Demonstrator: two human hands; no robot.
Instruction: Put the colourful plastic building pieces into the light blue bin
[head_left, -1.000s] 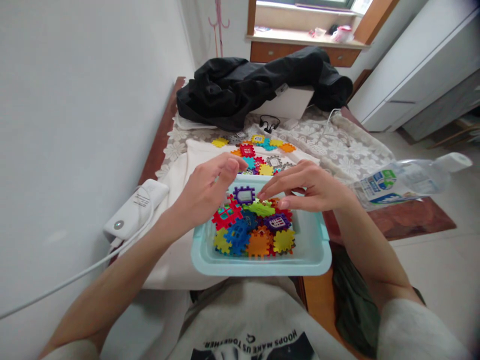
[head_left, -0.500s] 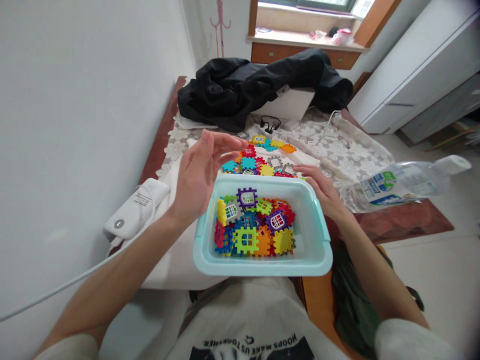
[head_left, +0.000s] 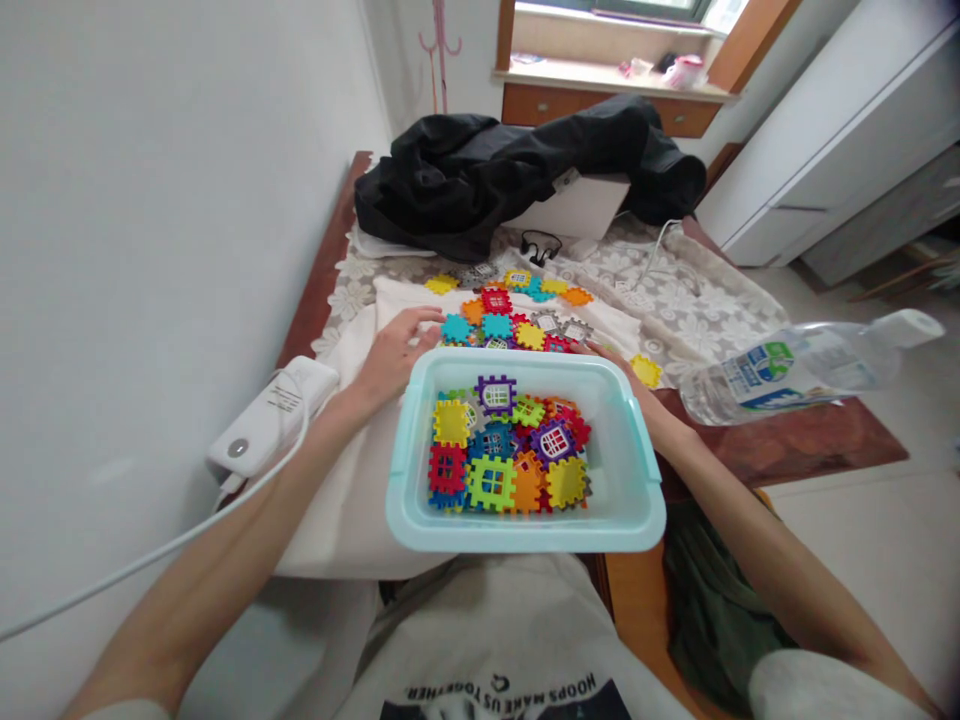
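Observation:
A light blue plastic bin [head_left: 626,500] stands right before me, partly filled with colourful square interlocking tiles [head_left: 493,483], several with window cut-outs. Beyond its far rim, more such tiles [head_left: 496,326] lie spread in a heap on white cloth. My left hand [head_left: 399,350] is past the bin's far left corner, its fingers loosely bent beside a cyan tile [head_left: 456,328], and I see nothing in them. On the other side, my right hand [head_left: 628,372] reaches behind the far right corner. Its fingers extend toward a red tile [head_left: 557,345]; the bin's rim hides part of this hand.
At the right lies a clear plastic bottle [head_left: 795,368]. A white power bank-like box [head_left: 274,415] with a cable is at the left by the wall. Behind the heap are a black jacket [head_left: 517,170] and dark earphones [head_left: 540,245]. A yellow tile [head_left: 645,370] lies by my right wrist.
My left hand has gone from above the bin's left side down to the heap's left edge. In the bin, a yellow tile has tipped flat. My right hand has shifted slightly left and lower.

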